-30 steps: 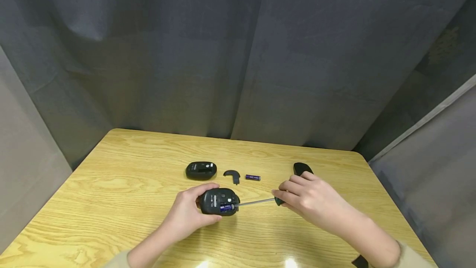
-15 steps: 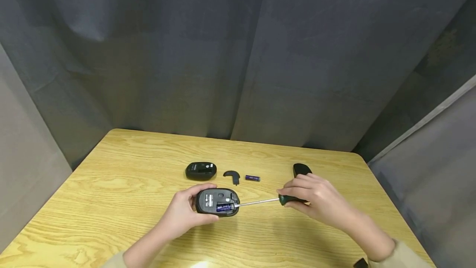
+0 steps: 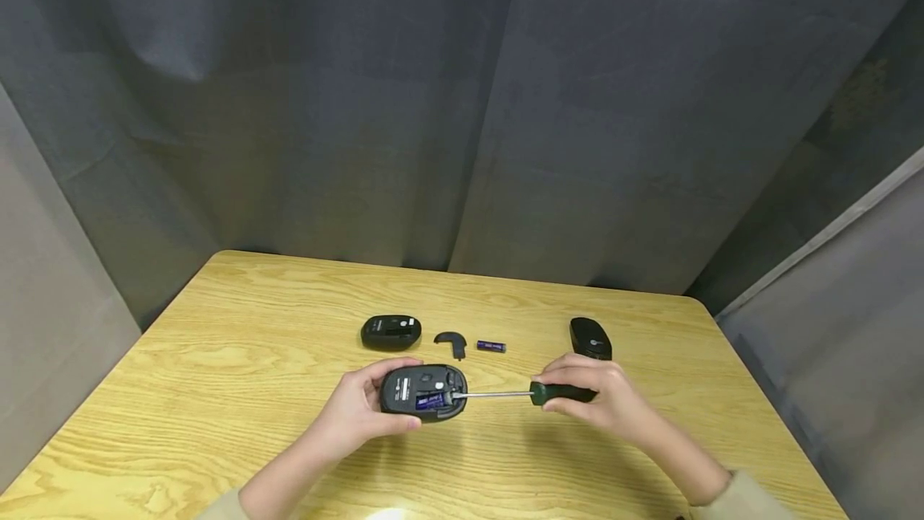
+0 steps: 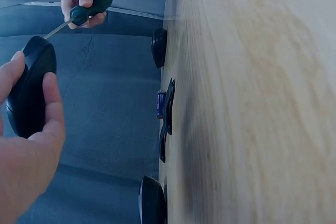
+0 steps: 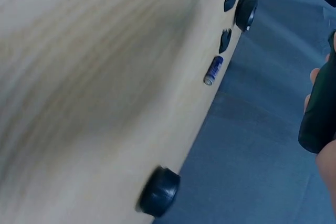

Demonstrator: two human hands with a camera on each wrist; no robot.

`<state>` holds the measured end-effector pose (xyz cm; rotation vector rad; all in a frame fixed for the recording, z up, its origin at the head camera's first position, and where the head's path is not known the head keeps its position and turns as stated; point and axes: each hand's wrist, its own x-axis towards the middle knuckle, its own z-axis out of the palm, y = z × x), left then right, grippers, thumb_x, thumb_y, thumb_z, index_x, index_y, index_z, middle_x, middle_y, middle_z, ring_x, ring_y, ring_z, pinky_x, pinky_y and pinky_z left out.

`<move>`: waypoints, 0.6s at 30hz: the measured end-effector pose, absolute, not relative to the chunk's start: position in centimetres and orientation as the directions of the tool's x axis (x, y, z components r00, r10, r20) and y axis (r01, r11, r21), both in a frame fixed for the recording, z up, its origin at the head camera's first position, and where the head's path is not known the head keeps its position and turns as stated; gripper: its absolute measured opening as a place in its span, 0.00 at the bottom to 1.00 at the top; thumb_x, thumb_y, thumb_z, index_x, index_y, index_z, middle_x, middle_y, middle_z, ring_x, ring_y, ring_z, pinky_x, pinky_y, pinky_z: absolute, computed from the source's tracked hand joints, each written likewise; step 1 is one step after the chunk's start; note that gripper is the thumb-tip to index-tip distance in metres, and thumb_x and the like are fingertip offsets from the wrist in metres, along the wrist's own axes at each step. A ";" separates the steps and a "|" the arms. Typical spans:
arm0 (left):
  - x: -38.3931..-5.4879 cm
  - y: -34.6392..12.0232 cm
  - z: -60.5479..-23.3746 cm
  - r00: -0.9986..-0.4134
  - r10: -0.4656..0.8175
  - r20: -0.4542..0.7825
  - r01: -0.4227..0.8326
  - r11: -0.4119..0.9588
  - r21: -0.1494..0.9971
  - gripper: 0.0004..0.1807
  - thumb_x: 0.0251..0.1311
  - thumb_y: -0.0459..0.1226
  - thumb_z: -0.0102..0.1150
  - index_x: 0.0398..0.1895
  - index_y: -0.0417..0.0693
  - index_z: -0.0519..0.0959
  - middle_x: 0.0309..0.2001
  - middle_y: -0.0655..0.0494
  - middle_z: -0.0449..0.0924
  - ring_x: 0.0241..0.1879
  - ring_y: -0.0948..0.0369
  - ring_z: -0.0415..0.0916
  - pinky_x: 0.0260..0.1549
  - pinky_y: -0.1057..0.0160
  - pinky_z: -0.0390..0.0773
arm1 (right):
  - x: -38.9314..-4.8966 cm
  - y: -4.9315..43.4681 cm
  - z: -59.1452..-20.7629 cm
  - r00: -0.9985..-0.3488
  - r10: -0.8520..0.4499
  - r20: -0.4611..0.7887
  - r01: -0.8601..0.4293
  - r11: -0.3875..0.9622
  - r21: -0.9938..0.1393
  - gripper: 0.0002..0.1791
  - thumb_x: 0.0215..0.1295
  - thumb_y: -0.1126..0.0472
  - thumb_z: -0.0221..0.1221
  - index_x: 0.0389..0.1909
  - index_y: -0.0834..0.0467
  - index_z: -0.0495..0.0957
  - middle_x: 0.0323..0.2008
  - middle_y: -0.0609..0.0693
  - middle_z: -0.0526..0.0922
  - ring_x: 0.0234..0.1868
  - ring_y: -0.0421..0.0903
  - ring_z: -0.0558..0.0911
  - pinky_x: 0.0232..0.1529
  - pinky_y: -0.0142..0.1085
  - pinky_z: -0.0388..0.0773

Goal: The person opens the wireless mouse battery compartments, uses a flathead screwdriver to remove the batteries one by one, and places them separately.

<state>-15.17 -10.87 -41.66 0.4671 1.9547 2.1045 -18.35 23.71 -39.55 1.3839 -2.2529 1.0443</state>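
Head view: my left fingers (image 3: pixel 386 365) grip a mouse (image 3: pixel 411 382) short of the tabletop's (image 3: pixel 216 392) far edge — my right fingers (image 3: pixel 570 375) grip the screwdriver (image 3: pixel 540 394), now more level — perhaps levering the battery (image 3: pixel 430 401).

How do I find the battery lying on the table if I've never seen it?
Start at the wooden table and look toward the dark curtain behind it. Just right of a curved black piece lies a small blue-purple battery, on its side. It is loose on the table, while the other battery sits inside the mouse in the left hand.
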 end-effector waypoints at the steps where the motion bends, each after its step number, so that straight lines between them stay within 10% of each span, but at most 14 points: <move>1: -15.2 -10.8 -41.6 -0.922 0.381 0.073 0.042 -0.090 0.995 0.42 0.37 0.24 0.73 0.62 0.36 0.67 0.62 0.38 0.68 0.58 0.50 0.72 0.53 0.64 0.76 | -18.3 23.7 -39.8 -0.517 -0.639 0.569 -0.846 0.279 -0.455 0.21 0.45 0.69 0.70 0.43 0.57 0.83 0.39 0.47 0.83 0.41 0.40 0.81 0.38 0.24 0.79; 18: -14.8 -9.0 -41.9 -0.901 0.432 0.048 -0.003 -0.116 0.993 0.40 0.39 0.24 0.72 0.61 0.40 0.69 0.61 0.40 0.69 0.58 0.52 0.72 0.55 0.66 0.74 | -18.0 22.4 -41.3 -0.554 -0.582 0.595 -0.820 0.259 -0.510 0.21 0.42 0.70 0.72 0.41 0.59 0.83 0.38 0.51 0.84 0.39 0.41 0.82 0.36 0.24 0.80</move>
